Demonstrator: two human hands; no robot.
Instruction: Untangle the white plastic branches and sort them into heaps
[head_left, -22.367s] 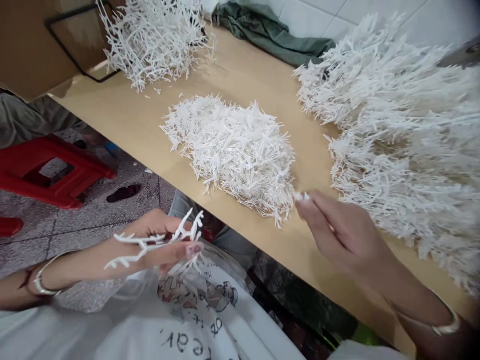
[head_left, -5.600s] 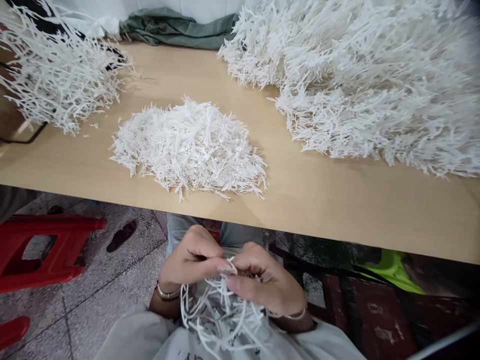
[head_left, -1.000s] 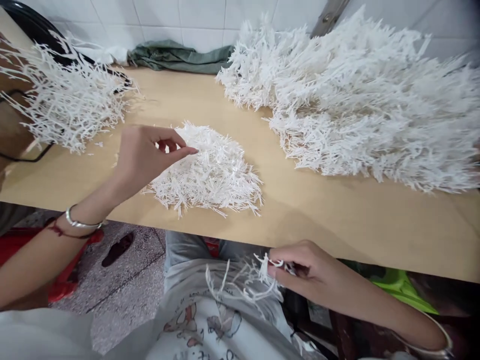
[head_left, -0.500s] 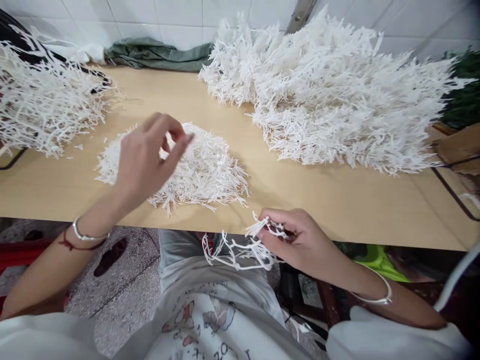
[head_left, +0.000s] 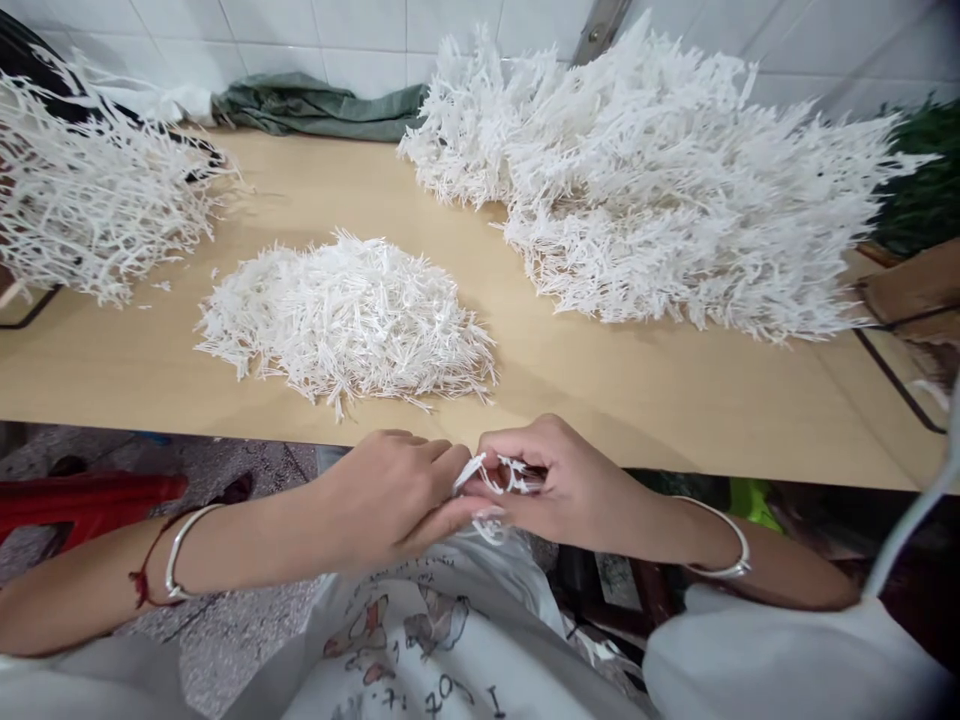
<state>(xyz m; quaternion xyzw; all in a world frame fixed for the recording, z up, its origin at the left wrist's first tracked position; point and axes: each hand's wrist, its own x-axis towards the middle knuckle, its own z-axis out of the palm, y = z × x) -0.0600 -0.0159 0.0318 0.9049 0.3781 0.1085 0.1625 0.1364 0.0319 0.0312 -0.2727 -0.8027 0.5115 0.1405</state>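
My left hand (head_left: 401, 490) and my right hand (head_left: 551, 480) meet in front of my shirt, just past the table's front edge. Between them is a white branching plastic sprig (head_left: 514, 472), partly hidden by my fingers. The right hand is closed around it. The left hand pinches its near end, with thumb and fingers pressed together. Beyond the hands, a low pile of short white plastic pieces (head_left: 352, 325) lies on the table.
A large heap of white branching sprigs (head_left: 675, 190) lies at the back right of the wooden table (head_left: 600, 400), another white tangle (head_left: 90, 200) at the left. Green cloth (head_left: 315, 105) rests against the tiled wall. A red stool (head_left: 90, 500) stands below left.
My left hand has come down from above the small pile to the sprig beside my right hand and now grips it. The right hand has stayed nearly in place, still holding the sprig.
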